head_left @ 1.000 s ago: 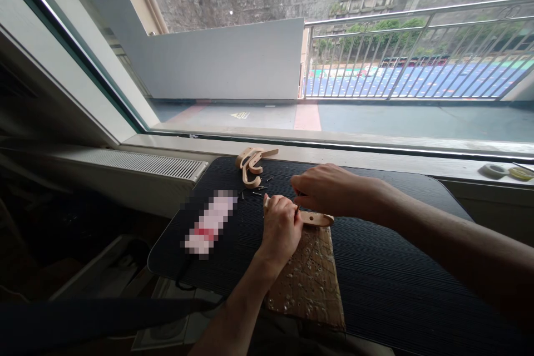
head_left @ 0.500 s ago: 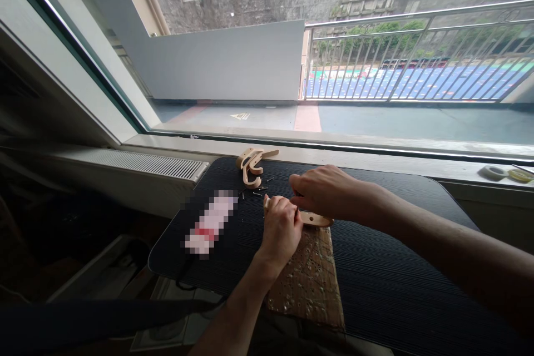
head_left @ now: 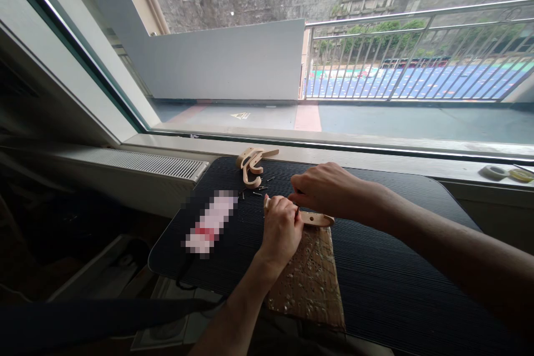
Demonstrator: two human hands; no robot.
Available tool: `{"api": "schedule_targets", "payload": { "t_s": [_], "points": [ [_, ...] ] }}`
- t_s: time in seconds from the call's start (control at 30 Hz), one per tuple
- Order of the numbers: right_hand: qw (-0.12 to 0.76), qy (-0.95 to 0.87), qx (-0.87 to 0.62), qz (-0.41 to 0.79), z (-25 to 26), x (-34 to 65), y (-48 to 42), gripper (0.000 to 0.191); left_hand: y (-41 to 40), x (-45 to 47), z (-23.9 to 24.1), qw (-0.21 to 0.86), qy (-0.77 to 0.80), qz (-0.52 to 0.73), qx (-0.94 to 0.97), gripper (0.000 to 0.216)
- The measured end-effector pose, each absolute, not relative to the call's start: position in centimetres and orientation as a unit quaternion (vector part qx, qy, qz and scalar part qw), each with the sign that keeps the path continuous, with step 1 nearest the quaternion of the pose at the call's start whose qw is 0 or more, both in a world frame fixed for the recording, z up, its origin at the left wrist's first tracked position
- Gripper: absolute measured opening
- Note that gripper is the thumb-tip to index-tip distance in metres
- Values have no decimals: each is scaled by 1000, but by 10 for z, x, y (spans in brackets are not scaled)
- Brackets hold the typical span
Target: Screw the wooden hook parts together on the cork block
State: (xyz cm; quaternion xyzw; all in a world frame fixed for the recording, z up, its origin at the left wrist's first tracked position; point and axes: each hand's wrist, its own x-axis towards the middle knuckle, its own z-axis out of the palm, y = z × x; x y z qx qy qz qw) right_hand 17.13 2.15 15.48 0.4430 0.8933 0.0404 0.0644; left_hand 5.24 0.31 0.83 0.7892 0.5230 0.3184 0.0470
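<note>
I have the left hand (head_left: 281, 228) closed firmly over a pale wooden strip (head_left: 319, 219), its fingers wrapped across the near part while the far end, rounded and drilled with a hole, juts out to the right past the knuckles. The right hand (head_left: 323, 186) sits just above and beside it, the fingers curled in tightly and turned down toward the strip; a thin dark sliver shows between the two hands, but from here I cannot tell what it is or whether the right fingers have hold of it. The strip lies across the far end of a worn wooden board (head_left: 312, 283), its face pitted and scarred with small holes. The board rests on a black table (head_left: 400, 267) with a finely ridged top and rounded corners. Beyond the left hand I see a few loose screws (head_left: 257, 194) scattered on the table, and just behind them a small heap of curved wooden hooks (head_left: 251, 167) near the window edge. To the left lies a pinkish item (head_left: 211, 222), blurred into blocks so I cannot read it. Farther out, a slotted radiator (head_left: 162, 164) stands left of the table, and two tape rolls (head_left: 494, 172) rest on the windowsill (head_left: 354, 158) at far right.
</note>
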Motion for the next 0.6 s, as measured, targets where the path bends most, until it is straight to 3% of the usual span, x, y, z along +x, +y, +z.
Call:
{"api": "schedule_targets", "payload": {
  "t_s": [0.23,0.6],
  "points": [
    [44,913,406,-17,160,180,22,10,2,52,10,47,522,316,791,12],
    [-12,878,476,35,148,188,22,33,1,51,12,61,525,317,787,11]
  ]
}}
